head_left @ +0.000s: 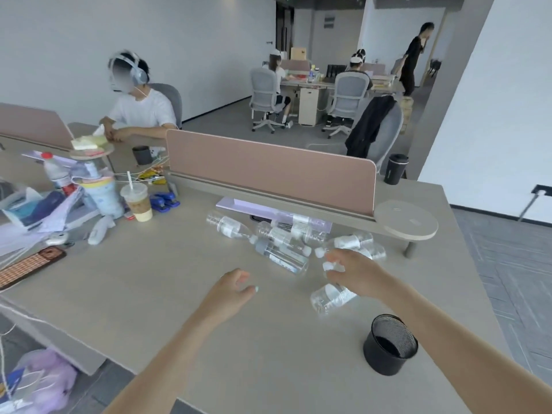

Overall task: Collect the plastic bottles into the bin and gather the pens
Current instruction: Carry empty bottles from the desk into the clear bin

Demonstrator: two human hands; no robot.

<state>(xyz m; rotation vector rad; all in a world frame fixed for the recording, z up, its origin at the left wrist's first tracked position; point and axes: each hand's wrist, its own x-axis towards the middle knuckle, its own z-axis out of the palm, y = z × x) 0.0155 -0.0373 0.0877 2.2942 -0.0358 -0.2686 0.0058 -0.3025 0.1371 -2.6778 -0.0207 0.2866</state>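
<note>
Several clear plastic bottles [280,243] lie on their sides in a loose cluster on the beige desk [209,339], below the pink divider. My right hand [355,271] grips the neck of one clear bottle [331,297], whose body slants down toward me and whose white cap shows by my fingers. To its left, my left hand [236,286] hovers over the desk with loosely curled fingers, holding nothing. A black mesh cup [389,343] stands near the desk's front right. I see no pens.
The pink divider [268,168] runs across the back of the desk, with a round shelf [406,221] at its right end. Clutter fills the left: an iced drink cup [137,201], blue staplers [164,201], papers, a red-capped bottle. A person sits behind at left.
</note>
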